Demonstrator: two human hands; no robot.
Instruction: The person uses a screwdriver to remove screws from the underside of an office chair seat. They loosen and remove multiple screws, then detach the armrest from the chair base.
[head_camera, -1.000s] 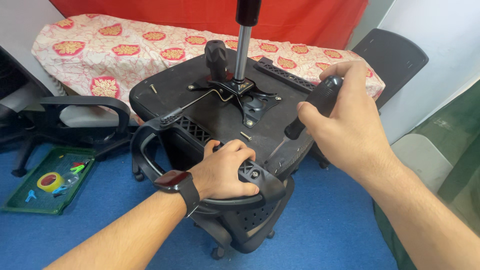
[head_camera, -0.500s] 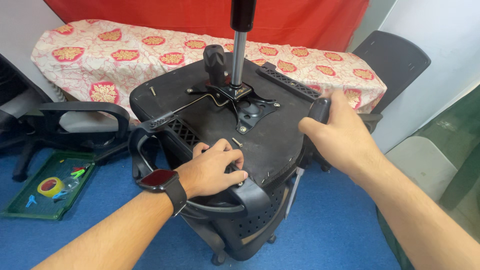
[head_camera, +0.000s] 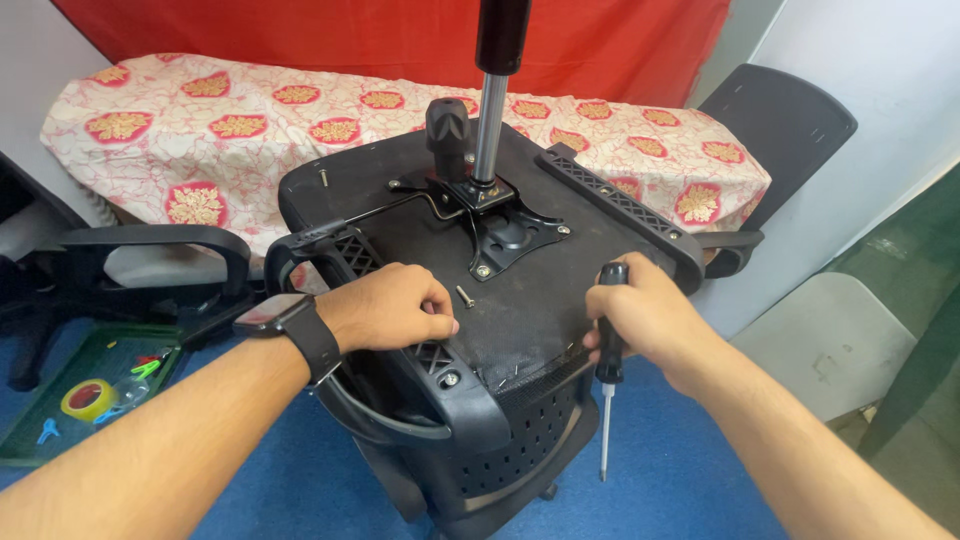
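Observation:
An upturned black office chair seat (head_camera: 540, 300) lies in front of me, its metal mechanism plate (head_camera: 505, 232) and gas lift cylinder (head_camera: 492, 110) pointing up. My left hand (head_camera: 385, 305) rests on the near armrest bracket (head_camera: 440, 365), fingertips next to a loose screw (head_camera: 464, 296) on the seat underside. My right hand (head_camera: 640, 320) grips a black-handled screwdriver (head_camera: 607, 380) at the seat's right edge, its shaft pointing down toward the floor. A dark watch sits on my left wrist.
A table under a floral cloth (head_camera: 230, 130) stands behind the seat. Another black chair (head_camera: 150, 255) is at left, a chair backrest (head_camera: 785, 115) leans at right. A green tray (head_camera: 85, 395) with a tape roll lies on the blue floor.
My right hand has swung the screwdriver down off the seat so that it hangs point-down at the seat's edge. My left hand slid from the armrest end toward the loose screw.

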